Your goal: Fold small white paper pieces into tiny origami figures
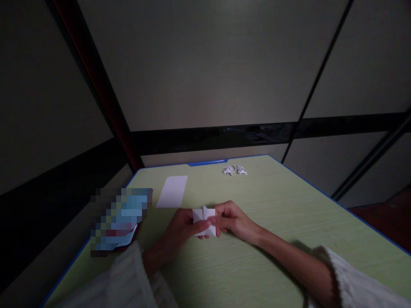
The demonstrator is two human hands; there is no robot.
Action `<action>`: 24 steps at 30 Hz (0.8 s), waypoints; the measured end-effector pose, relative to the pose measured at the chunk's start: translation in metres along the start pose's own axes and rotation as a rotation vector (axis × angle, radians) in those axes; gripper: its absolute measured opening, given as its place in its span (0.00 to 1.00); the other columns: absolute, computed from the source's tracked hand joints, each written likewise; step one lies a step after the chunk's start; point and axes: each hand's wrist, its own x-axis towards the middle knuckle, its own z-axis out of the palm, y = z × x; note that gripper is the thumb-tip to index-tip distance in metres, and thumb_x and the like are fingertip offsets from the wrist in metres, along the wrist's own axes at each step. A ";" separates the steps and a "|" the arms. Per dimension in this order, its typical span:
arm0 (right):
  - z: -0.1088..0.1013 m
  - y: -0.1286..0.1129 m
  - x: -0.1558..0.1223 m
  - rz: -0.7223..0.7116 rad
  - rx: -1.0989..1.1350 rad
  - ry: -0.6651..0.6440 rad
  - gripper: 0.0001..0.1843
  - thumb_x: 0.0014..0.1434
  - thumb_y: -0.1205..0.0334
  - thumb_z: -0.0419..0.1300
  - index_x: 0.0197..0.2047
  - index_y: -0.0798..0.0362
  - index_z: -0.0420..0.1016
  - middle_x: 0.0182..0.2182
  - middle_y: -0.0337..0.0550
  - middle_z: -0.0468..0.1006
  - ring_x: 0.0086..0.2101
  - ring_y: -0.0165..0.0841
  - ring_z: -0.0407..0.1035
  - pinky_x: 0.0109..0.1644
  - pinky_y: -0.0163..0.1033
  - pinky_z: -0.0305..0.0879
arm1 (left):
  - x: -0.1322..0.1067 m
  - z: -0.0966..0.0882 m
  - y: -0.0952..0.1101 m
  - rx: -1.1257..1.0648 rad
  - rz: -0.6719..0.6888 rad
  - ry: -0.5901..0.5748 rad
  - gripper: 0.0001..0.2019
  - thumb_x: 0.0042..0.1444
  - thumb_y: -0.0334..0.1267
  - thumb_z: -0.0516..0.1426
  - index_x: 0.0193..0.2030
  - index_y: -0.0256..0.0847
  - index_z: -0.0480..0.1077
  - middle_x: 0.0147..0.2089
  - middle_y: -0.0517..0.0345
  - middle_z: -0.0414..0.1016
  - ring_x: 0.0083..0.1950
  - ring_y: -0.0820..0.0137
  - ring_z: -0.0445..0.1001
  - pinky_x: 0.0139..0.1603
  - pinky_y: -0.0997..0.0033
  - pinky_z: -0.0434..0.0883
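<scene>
Between my two hands is a small folded white paper (199,216), roughly square, with creased flaps and one point sticking up at its top edge. My left hand (183,226) grips it from the left, thumb across the front and fingertips showing below. On the right side, my right hand (233,220) pinches the paper's edge between thumb and fingers. Both hands are closed on it, just above the pale green tabletop (272,196). The fingers behind the paper are mostly hidden.
A stack of white paper sheets (172,191) lies beyond my left hand. Two small folded paper figures (228,170) sit near the table's far edge. A blurred-out bluish object (125,222) rests at the left edge. Cabinet panels (212,64) stand behind the blue-rimmed table.
</scene>
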 end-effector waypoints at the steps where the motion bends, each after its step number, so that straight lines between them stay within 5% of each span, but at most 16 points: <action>1: 0.001 0.000 -0.001 0.000 0.021 -0.014 0.18 0.44 0.55 0.57 0.14 0.59 0.63 0.12 0.34 0.63 0.15 0.20 0.53 0.20 0.29 0.49 | -0.001 0.000 0.001 -0.017 0.004 -0.029 0.09 0.44 0.38 0.55 0.24 0.34 0.72 0.21 0.57 0.73 0.23 0.75 0.65 0.24 0.78 0.61; 7: 0.000 0.007 -0.002 -0.037 0.092 -0.061 0.17 0.45 0.54 0.56 0.17 0.60 0.64 0.15 0.37 0.66 0.17 0.21 0.58 0.21 0.28 0.50 | -0.003 0.002 0.004 -0.079 0.011 -0.047 0.09 0.41 0.39 0.57 0.22 0.33 0.72 0.19 0.57 0.72 0.22 0.74 0.66 0.24 0.77 0.61; 16: 0.002 0.007 0.002 -0.024 0.055 0.022 0.15 0.36 0.61 0.63 0.19 0.58 0.60 0.14 0.29 0.58 0.17 0.18 0.51 0.19 0.26 0.45 | 0.003 -0.004 -0.010 -0.130 0.051 0.196 0.07 0.39 0.37 0.58 0.23 0.33 0.70 0.21 0.60 0.71 0.24 0.74 0.66 0.27 0.76 0.60; 24: -0.001 0.006 0.003 -0.045 0.012 0.143 0.13 0.40 0.60 0.60 0.20 0.59 0.61 0.14 0.30 0.57 0.16 0.18 0.47 0.18 0.27 0.41 | 0.003 -0.004 -0.002 -0.001 -0.004 0.317 0.08 0.36 0.37 0.59 0.22 0.34 0.68 0.18 0.65 0.65 0.21 0.77 0.61 0.22 0.78 0.56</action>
